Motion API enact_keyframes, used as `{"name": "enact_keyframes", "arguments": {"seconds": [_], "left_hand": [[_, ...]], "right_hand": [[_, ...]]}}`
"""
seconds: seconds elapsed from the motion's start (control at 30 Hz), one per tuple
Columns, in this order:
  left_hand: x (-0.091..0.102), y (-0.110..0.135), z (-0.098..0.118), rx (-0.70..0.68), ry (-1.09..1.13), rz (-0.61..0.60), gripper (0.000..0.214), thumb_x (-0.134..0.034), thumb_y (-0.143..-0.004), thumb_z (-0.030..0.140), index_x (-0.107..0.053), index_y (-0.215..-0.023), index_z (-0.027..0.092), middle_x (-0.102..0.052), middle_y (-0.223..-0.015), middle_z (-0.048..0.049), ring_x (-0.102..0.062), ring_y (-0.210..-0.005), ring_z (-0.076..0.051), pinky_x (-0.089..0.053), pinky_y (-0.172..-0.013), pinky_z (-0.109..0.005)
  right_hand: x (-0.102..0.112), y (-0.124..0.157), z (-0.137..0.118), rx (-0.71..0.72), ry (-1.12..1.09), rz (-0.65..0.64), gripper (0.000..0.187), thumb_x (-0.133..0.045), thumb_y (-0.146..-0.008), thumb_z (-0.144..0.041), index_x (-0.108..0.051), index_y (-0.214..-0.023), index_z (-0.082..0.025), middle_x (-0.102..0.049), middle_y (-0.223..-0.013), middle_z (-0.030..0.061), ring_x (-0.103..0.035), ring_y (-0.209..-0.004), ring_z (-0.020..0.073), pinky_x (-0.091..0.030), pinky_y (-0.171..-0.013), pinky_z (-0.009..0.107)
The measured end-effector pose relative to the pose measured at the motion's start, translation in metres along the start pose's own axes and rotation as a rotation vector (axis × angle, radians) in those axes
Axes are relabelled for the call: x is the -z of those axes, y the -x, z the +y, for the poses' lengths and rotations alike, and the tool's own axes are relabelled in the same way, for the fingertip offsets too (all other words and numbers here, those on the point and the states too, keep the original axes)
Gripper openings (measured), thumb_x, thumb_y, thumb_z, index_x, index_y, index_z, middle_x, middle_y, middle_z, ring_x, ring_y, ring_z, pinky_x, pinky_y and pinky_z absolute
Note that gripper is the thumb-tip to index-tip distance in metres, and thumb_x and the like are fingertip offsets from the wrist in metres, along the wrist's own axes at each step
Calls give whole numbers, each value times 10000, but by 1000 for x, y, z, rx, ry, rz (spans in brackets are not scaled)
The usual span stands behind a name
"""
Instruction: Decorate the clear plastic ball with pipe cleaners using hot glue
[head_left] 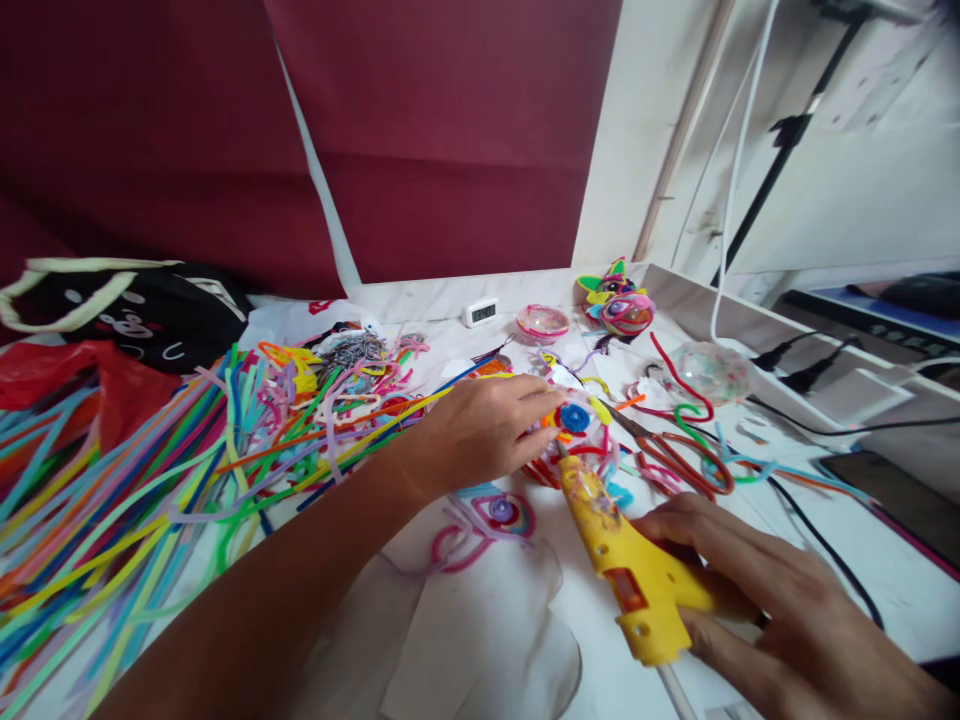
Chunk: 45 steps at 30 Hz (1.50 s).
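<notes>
My right hand [780, 590] grips a yellow hot glue gun [626, 575] by its handle, with the nozzle pointing up and left. Just beyond the nozzle, my left hand [491, 425] pinches a small craft piece [575, 418] with a blue coil and orange and yellow edges. The nozzle tip is close to this piece; I cannot tell whether they touch. Below my left hand, a pipe-cleaner piece [501, 510] with a purple coil lies on white paper. Orange-handled scissors [679, 455] lie right of the nozzle among pipe-cleaner scraps.
A heap of colourful pipe cleaners [150, 500] covers the left side. At the back stand a small digital clock [480, 312], a clear bowl [542, 322] and a colourful cat-eared craft [616, 298]. A phone [896, 495] and black cables [825, 565] lie on the right.
</notes>
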<state>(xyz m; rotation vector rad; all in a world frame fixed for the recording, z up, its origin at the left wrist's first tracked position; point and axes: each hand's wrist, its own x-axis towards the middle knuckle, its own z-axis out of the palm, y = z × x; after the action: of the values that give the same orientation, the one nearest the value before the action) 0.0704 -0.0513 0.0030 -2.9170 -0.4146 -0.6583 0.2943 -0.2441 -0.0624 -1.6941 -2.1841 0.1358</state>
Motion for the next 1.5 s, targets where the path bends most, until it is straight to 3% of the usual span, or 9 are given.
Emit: {"name": "enact_keyframes", "arguments": {"seconds": [0.27,0.43,0.63,1.13,1.37,1.5], "left_hand": [[-2,0,0,0,-5,34,308,-515,-897,261,-617,-1170,163,-673,-1176,-63,-660,-1030,-180,-555,-884,-311],[-2,0,0,0,-9,37,309,-511,-900,263,-612,-1176,169,-676,-1170,-65,-664,-1018,-177,-553,-887,-312],[-3,1,0,6,-15,31,307,-510,-901,281,-613,-1172,180,-672,-1181,-53,-666,-1012,-174,-560,-873,-308],[-4,0,-1,-8,-19,40,305,-501,-902,273,-612,-1172,182,-673,-1166,-61,-661,-1017,-166,-553,-871,-292],[-5,1,-2,-14,-17,42,304,-501,-903,274,-610,-1171,182,-673,-1171,-59,-662,-1015,-165,-559,-862,-297],[-5,0,-2,-21,-11,55,308,-509,-898,261,-612,-1175,176,-674,-1174,-59,-659,-1025,-162,-558,-866,-293]], "right_hand": [[2,0,0,32,-12,24,418,-531,-878,-399,-461,-1281,-316,-613,-1242,72,-629,-1098,225,-575,-843,304],[2,3,2,2,-6,41,448,-543,-864,-431,-477,-1291,-312,-608,-1260,83,-620,-1112,264,-575,-852,360],[4,5,4,-18,7,22,439,-566,-852,-424,-512,-1272,-307,-618,-1262,71,-619,-1119,256,-571,-857,332],[-3,15,10,-87,-34,57,453,-551,-852,-441,-533,-1285,-307,-601,-1304,66,-589,-1160,295,-560,-884,398],[2,12,5,-85,-26,49,420,-553,-851,-434,-585,-1230,-255,-638,-1236,97,-619,-1112,295,-567,-863,385],[3,13,6,-94,-43,61,431,-562,-844,-427,-563,-1250,-282,-629,-1251,84,-623,-1108,290,-576,-845,366]]}}
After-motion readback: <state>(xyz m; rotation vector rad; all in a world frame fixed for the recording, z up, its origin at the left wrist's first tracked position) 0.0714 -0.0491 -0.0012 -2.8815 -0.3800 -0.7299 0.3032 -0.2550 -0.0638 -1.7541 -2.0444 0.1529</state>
